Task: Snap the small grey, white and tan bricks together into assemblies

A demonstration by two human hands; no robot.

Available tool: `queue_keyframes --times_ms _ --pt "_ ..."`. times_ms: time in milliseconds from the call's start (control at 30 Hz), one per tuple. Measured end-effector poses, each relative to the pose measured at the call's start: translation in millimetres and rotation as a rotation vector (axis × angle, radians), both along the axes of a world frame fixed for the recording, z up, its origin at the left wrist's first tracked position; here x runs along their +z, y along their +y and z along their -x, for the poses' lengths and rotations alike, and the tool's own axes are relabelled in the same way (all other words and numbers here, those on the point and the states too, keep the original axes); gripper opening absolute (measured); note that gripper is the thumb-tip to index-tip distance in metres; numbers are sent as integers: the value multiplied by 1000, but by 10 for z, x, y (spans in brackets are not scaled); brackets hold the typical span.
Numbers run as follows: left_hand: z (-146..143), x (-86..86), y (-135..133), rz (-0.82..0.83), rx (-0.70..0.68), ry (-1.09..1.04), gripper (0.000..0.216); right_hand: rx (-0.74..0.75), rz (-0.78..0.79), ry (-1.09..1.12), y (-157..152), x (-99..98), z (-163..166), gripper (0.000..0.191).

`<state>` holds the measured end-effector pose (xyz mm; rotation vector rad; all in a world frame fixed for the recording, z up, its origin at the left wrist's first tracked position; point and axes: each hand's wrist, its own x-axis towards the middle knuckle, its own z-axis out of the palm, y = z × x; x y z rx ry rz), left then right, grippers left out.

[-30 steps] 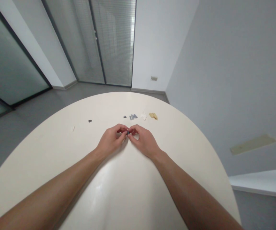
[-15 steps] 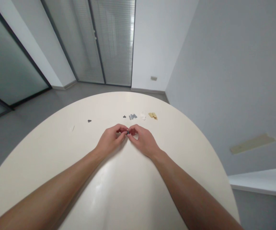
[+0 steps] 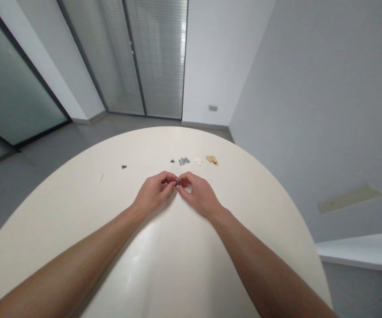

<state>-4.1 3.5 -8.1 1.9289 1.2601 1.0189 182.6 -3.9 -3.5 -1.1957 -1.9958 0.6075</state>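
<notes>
Two hands (image 3: 153, 192), pinched dark piece (image 3: 177, 183), any lettering too small

Your white table (image 3: 177, 265) carries gray pieces (image 3: 184, 161); left of them lie a dark piece (image 3: 172, 161), dark clump (image 3: 124, 167) and white stick (image 3: 101, 177); right, white pieces (image 3: 198, 160), then tan pieces (image 3: 212, 160)

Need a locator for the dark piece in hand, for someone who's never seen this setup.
On the curved-edged white table, look where the left hand and right hand meet, near the picture's middle. The small dark piece is pinched between them, partly covered. Unlike the black piece and grey pieces lying just beyond, it's held.
</notes>
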Motion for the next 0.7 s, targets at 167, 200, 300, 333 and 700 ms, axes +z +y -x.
queue_keyframes --times_ms 167,200,300,333,700 --pt "1 2 7 8 -26 -15 18 9 1 -1 0 4 -3 10" --pt "1 3 8 8 -30 -15 18 9 1 -2 0 2 -4 10" --pt "-3 9 7 5 -28 -7 18 9 2 -6 -2 -3 -5 10" --pt "-4 10 6 5 -24 -7 18 9 3 -6 -3 -4 -5 10" --pt "-6 11 1 6 -24 -17 18 13 -12 -3 -5 2 0 10"
